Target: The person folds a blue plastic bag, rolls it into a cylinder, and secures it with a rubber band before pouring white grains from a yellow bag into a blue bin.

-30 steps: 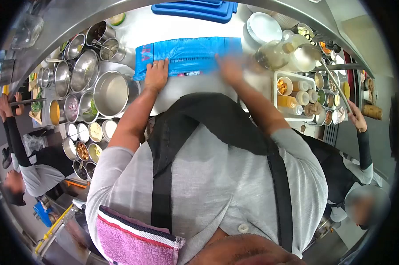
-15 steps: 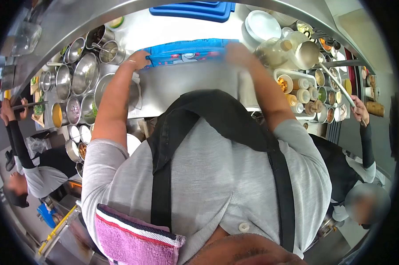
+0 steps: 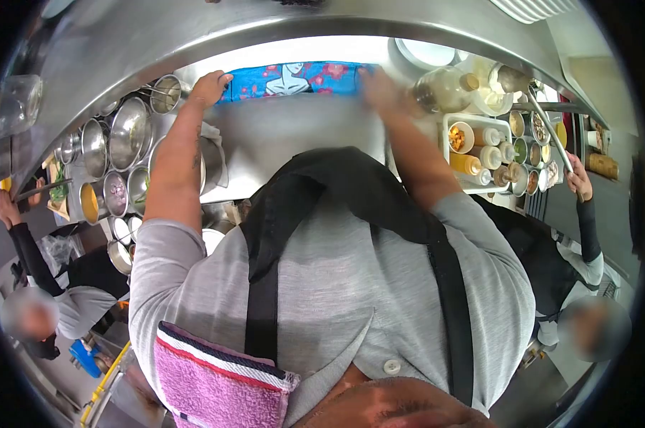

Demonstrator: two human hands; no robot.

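A long blue printed cloth (image 3: 287, 80), with pink blossoms and a pale figure on it, is stretched from side to side above the steel counter (image 3: 294, 132). My left hand (image 3: 210, 87) is closed on its left end. At the right end, my right hand (image 3: 379, 93) grips the cloth, though its fingers are smeared by motion. A large clear bottle (image 3: 436, 89) with a tan cap stands just right of my right hand.
Metal bowls and pots (image 3: 131, 132) crowd the left side. On the right stand a white tub (image 3: 447, 153) of sauce bottles and a stack of white plates (image 3: 423, 53). A co-worker's hand (image 3: 580, 178) holds a long handle at right; another person (image 3: 51, 271) works at left.
The cloth has turned, so its printed figure now faces up instead of its lettered edge. Both hands still hold its ends. The view has tilted slightly, hiding most of the blue trays behind the shelf.
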